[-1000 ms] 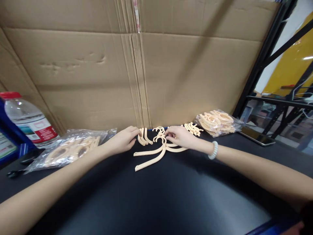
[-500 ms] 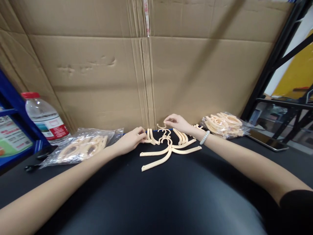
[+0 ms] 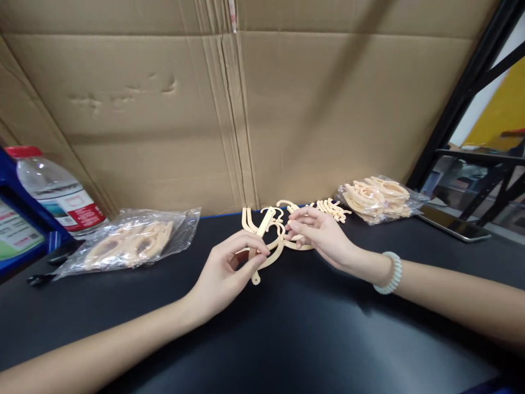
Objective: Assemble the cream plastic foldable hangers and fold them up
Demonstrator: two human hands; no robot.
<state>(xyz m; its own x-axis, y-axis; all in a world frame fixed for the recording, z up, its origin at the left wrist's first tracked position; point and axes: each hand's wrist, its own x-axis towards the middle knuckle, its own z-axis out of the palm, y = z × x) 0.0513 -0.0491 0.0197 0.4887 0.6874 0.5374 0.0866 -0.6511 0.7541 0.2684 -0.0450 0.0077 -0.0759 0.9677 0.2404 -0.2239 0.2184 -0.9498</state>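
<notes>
My left hand is closed in a pinch around a cream plastic hanger arm, which tilts up and to the right with its holed end on top. Facing it, my right hand has curled fingers and grips a cream hanger hook; its lower part is hidden by the fingers. Beneath both hands, assembled-looking hangers lie overlapped on the black tabletop. Behind my left hand, a couple of loose hanger arms lie side by side.
More loose cream pieces lie in a row at the back right. Clear bags of hanger parts rest at left and right. A red-capped bottle stands far left, a phone lies far right. Cardboard walls the back.
My left hand has lifted a hanger arm from the pile at left and come toward the middle. My right hand has drawn nearer with the hook. The view has shifted slightly.
</notes>
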